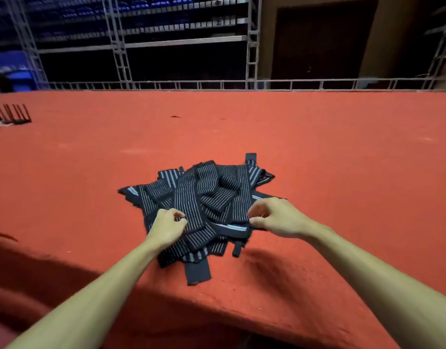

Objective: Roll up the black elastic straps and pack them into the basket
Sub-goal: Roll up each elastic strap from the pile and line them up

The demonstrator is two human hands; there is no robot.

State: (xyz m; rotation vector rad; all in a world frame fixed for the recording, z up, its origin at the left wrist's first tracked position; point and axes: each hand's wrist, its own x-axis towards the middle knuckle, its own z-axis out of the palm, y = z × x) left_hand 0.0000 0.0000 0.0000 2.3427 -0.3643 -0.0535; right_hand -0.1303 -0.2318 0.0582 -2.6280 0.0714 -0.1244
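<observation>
A tangled pile of black elastic straps point(204, 197) with thin white stripes lies on the red carpeted surface near its front edge. My left hand point(166, 226) rests on the pile's near left side, fingers pinched on a strap. My right hand point(274, 217) is at the pile's near right side, thumb and fingers closed on the edge of a strap with a pale stripe. Plain black strap ends point(198, 272) stick out toward me. No basket is clearly in view.
The red carpeted platform point(317, 147) stretches wide around the pile. A dark slatted object point(14, 114) sits at the far left edge. Metal truss railing point(216, 84) and scaffolding stand behind the platform. The front edge drops off below my arms.
</observation>
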